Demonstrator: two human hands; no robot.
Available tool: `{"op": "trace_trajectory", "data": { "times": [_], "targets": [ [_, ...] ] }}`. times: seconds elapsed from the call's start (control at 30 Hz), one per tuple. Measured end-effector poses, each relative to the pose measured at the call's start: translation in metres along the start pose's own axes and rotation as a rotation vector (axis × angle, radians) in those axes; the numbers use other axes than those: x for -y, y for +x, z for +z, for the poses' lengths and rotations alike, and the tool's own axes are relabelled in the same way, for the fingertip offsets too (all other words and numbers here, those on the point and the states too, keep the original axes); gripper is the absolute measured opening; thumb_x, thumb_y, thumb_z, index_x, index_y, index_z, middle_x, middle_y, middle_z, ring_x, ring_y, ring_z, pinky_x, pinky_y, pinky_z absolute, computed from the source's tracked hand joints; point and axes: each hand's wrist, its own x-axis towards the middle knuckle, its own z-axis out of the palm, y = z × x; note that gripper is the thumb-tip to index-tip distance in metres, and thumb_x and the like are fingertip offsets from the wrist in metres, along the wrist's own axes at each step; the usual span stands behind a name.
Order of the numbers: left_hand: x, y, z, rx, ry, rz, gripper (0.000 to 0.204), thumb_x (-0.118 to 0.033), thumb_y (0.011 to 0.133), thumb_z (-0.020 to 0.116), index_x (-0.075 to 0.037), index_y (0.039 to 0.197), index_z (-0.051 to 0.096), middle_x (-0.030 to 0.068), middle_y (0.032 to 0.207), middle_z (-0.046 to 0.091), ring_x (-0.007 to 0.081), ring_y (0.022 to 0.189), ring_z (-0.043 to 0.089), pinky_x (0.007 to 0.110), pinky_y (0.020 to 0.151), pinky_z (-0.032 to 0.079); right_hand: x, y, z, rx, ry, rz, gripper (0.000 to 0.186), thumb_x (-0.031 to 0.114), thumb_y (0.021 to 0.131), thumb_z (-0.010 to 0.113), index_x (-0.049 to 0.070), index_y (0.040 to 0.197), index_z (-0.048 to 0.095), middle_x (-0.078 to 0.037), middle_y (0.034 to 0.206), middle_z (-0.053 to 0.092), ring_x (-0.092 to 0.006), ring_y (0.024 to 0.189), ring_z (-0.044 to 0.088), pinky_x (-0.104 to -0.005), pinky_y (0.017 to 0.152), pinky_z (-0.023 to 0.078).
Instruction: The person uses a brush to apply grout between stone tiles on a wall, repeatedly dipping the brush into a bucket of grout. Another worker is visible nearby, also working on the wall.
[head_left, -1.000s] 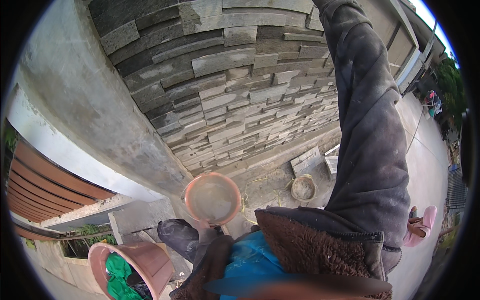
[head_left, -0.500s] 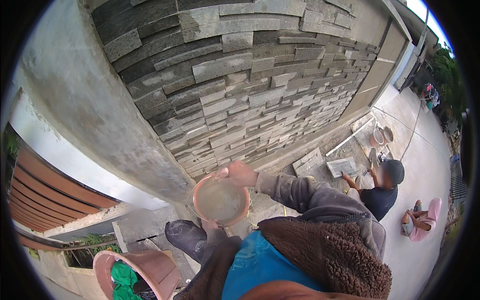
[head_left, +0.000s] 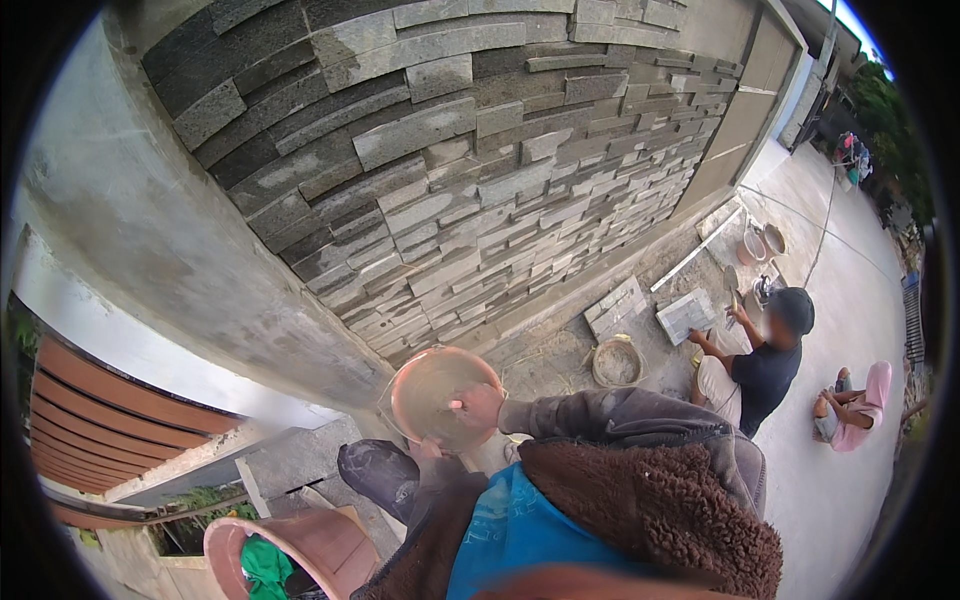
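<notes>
An orange bucket (head_left: 490, 366) of murky grey-brown liquid stands in front of me, close to the foot of the stone-clad wall. My left hand (head_left: 430, 450) grips its near rim. Over the liquid, inside the bucket's outline, my right hand (head_left: 478, 408) is closed. A small pale pink-orange piece pokes out from its fingers; what it belongs to I cannot make out. Whether the hand touches the liquid is unclear.
Grey stacked stone cladding (head_left: 440, 200) covers the wall ahead. A pinkish tub (head_left: 320, 545) with green cloth sits lower left. Another bucket (head_left: 617, 362) stands to the right. Beyond it a co-worker (head_left: 765, 370) crouches by a slab (head_left: 686, 316); a person in pink (head_left: 862, 405) sits farther off.
My right hand has come down and nearer from the bucket's far rim to over the liquid. My left hand stays on the near rim. The view has shifted, uncovering the bucket on the right.
</notes>
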Motion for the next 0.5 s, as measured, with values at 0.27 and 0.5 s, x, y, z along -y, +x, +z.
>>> {"op": "trace_trajectory", "data": {
  "times": [0.27,0.5],
  "targets": [
    [-0.001,-0.012,-0.001,0.002,0.02,-0.005,0.041,-0.002,0.076,0.055,0.001,0.118,0.055,0.0137,0.08,0.062,0.0259,0.057,0.064,0.036,0.043,0.049,0.003,-0.02,0.002,-0.132,0.018,-0.087,0.018,0.016,0.091,0.062,0.014,0.106,0.071,-0.004,0.111,0.069,-0.0336,0.103,0.064,-0.0433,0.088,0.053],
    [-0.006,-0.011,-0.01,-0.003,0.034,-0.006,0.04,-0.003,0.077,0.055,0.002,0.116,0.054,0.014,0.079,0.062,0.0263,0.057,0.064,0.036,0.043,0.049,0.01,-0.005,-0.006,-0.048,-0.021,0.132,0.021,0.024,0.092,0.065,0.01,0.105,0.074,-0.01,0.088,0.07,-0.0335,0.084,0.07,-0.0429,0.081,0.057]
  ]
}}
